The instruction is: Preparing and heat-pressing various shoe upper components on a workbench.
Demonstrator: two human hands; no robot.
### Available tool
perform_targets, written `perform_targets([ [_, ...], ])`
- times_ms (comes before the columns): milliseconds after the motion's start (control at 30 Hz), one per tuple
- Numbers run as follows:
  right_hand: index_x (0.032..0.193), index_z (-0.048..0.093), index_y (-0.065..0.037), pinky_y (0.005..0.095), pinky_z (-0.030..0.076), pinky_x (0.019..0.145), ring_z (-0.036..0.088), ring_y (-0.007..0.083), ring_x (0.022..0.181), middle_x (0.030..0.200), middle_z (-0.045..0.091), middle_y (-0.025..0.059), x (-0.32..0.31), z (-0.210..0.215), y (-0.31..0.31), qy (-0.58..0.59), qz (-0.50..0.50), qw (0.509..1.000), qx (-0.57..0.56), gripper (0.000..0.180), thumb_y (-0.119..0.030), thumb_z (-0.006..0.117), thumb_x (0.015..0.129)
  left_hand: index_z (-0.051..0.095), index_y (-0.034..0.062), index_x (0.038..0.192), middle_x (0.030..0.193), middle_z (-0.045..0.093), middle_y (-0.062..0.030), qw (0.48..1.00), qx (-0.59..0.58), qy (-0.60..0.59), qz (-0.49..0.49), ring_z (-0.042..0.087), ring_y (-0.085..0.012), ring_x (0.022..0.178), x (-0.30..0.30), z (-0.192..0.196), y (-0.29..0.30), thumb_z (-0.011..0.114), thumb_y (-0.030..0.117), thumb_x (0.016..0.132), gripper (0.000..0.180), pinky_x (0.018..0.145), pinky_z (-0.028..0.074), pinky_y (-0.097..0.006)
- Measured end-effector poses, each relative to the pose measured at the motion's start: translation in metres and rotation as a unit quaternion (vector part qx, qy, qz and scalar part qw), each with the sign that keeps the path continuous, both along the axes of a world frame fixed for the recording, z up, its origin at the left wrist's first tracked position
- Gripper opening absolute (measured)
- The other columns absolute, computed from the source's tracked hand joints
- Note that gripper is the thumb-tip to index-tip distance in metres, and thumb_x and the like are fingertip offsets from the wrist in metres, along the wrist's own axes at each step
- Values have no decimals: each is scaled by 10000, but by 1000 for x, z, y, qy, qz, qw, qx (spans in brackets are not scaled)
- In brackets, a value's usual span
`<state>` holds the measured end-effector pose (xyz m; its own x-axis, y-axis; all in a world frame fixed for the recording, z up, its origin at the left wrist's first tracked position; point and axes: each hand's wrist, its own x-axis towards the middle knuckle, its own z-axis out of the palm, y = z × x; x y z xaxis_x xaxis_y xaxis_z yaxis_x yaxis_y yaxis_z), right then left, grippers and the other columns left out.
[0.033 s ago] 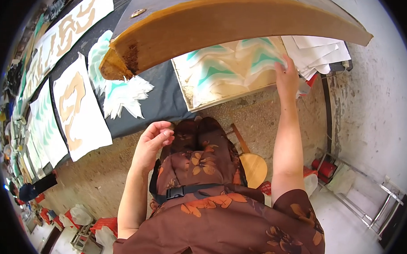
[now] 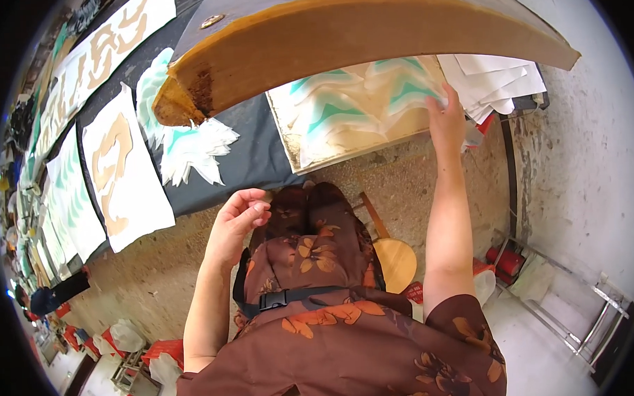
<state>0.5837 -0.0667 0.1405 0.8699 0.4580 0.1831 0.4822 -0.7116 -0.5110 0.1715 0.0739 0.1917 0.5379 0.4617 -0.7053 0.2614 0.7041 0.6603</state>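
Observation:
My right hand (image 2: 447,120) reaches to the right side of a shallow, pale tan board (image 2: 406,140). Its thumb and fingers are apart, by the right end of a thin white-and-green wavy piece (image 2: 407,93); whether they touch it I cannot tell. A second wavy piece (image 2: 335,116) lies to the left on the same board, with more of them partly hidden farther back. My left hand (image 2: 241,220) hovers over my lap, its fingers loosely curled with a gap to the thumb and nothing visible in it.
A large curved brown panel (image 2: 367,39) juts out above the table. Left of the board, a fanned stack of white-green pieces (image 2: 193,150) lies on the dark tablecloth (image 2: 253,155), near white sheets with tan shapes (image 2: 124,177). White papers (image 2: 494,80) lie right. A round stool (image 2: 396,263) stands below.

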Motion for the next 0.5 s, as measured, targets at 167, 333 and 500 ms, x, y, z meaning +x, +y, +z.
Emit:
perform_targets([
  [167,1368,491,-145,449,488,866,604,344,1007,1170,588,148,-11,23,1,20,-68,993,-99,559,-375,637,880,601,69,1176,983,662,-15,1000,5,4,7,628,-114,893,-2,-3,4,657,147,942,253,804,494,-248],
  [333,1320,523,-131,457,483,875,583,362,1063,1176,582,168,-18,26,-8,-5,-82,995,-56,473,-290,632,888,597,67,1180,982,662,-11,1000,4,6,-4,623,-108,888,-7,-10,14,653,144,944,255,799,489,-247],
  [500,1154,636,-114,430,480,888,584,333,1054,1118,612,121,-40,23,-1,-139,150,978,39,297,-36,596,870,591,58,1181,975,659,-11,999,11,9,-28,612,-102,884,-6,-7,26,647,144,947,255,801,480,-242],
])
